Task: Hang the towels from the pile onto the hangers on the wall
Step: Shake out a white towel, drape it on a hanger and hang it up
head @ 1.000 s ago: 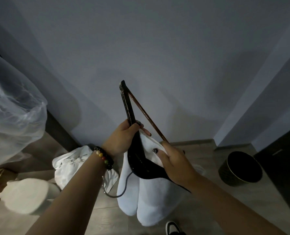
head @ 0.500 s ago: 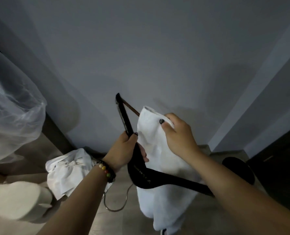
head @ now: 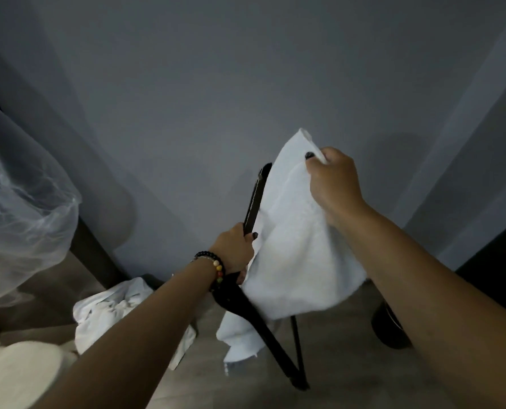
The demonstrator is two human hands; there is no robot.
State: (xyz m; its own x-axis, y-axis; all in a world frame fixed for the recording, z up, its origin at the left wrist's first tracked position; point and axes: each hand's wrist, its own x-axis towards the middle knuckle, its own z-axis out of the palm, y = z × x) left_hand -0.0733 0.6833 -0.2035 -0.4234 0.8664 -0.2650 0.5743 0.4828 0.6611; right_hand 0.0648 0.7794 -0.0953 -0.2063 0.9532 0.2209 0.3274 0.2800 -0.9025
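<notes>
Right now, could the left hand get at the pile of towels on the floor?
Probably not yet: the left hand grips the black hanger with a white towel on it. The pile lies unobstructed below the left forearm.

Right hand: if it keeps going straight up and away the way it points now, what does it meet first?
Probably only the grey wall. The right hand pinches the white towel, and nothing else shows beyond it; depth is unclear.

2 hands: left hand (head: 234,250), right hand (head: 334,180). 1 black hanger (head: 253,202). 1 white towel (head: 299,252) on the hanger. 1 heap of white towels (head: 110,314) on the floor, number in it can't be told. 1 bead bracelet (head: 215,268). 1 clear plastic bag (head: 21,202). 1 dark round bin (head: 389,329). 1 pale blurred object (head: 18,376), bottom left.
</notes>
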